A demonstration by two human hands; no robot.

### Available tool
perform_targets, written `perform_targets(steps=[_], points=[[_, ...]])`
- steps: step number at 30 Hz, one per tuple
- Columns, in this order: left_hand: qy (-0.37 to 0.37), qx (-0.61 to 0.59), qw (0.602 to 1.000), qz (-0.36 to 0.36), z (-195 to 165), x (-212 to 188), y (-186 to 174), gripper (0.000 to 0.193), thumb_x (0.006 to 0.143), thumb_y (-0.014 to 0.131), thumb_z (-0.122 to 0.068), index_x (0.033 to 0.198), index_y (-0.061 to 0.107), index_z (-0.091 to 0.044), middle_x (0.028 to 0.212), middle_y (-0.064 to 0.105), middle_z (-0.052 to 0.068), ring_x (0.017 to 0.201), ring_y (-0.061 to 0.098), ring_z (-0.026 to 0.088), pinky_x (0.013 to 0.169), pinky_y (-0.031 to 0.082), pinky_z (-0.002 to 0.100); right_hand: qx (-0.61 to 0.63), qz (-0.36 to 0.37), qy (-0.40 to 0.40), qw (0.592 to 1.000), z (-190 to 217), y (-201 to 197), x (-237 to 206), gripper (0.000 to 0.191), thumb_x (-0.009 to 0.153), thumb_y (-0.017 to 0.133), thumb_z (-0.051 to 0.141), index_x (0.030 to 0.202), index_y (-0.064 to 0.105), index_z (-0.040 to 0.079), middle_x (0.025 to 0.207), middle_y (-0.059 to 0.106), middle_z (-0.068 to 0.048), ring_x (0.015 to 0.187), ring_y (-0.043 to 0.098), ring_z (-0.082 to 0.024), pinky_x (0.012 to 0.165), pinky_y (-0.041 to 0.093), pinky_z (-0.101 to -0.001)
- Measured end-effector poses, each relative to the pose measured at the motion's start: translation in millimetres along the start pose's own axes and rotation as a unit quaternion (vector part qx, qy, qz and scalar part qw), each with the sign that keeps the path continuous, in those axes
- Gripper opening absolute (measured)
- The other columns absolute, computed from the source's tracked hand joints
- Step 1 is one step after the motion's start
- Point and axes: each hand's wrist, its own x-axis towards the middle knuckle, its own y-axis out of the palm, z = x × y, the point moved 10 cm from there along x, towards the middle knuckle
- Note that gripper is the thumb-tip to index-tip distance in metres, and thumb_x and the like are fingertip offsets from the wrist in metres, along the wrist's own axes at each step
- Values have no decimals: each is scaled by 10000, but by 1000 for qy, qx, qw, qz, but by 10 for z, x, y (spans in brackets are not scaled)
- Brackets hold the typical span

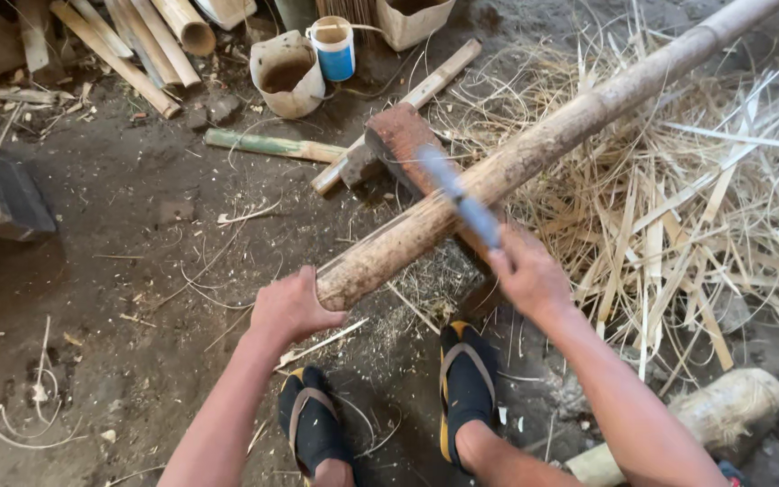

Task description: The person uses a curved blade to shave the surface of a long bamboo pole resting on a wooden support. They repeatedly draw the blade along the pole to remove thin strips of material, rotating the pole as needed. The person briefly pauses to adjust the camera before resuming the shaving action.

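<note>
Two hands: left hand (292, 308), right hand (526, 275). One long bamboo pole (534, 153). One blurred blade (462, 200). One wooden block (407, 144). Two sandalled feet (313, 424). Three pale containers (287, 74), one blue-banded cup (334, 47). One green stick (268, 144).

Soft even daylight, faint shadows, blade (462, 197) motion-blurred, edges slightly bowed
</note>
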Motion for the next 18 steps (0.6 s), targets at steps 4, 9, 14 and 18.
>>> perform_targets(steps=[4, 9, 14, 18], points=[[-1, -4, 1000, -11, 20, 43, -30, 757, 581, 768, -633, 1055, 613, -63, 975, 740, 167, 889, 738, 329, 829, 593, 433, 101, 6, 29, 994, -70, -12, 42, 584, 1003, 468, 536, 1514, 484, 254, 1342, 580, -104, 842, 768, -334, 736, 606, -430], [-29, -42, 998, 46, 147, 143, 88, 776, 577, 739, -656, 1095, 624, -89, 934, 768, 140, 866, 765, 285, 831, 612, 404, -110, 92, -215, 966, 536, 361, -362, 657, 922, 524, 540, 1549, 493, 347, 765, 707, -179, 692, 725, -346, 674, 578, -450], [-10, -12, 999, 38, 163, 209, 73, 836, 593, 747, -707, 1129, 646, -73, 972, 745, 158, 911, 739, 314, 841, 592, 433, 32, -53, -10, 998, -94, -103, 80, 519, 1020, 479, 499, 1479, 549, 267, 708, 685, -173, 671, 728, -349, 644, 582, -470], [-33, -83, 991, 99, 258, 282, 183, 859, 540, 711, -718, 1154, 631, -123, 1002, 759, 112, 923, 770, 260, 797, 656, 400, 35, 47, 27, 998, -171, 250, 58, 561, 1008, 453, 530, 1523, 463, 310, 683, 723, -178, 696, 753, -332, 689, 603, -465]])
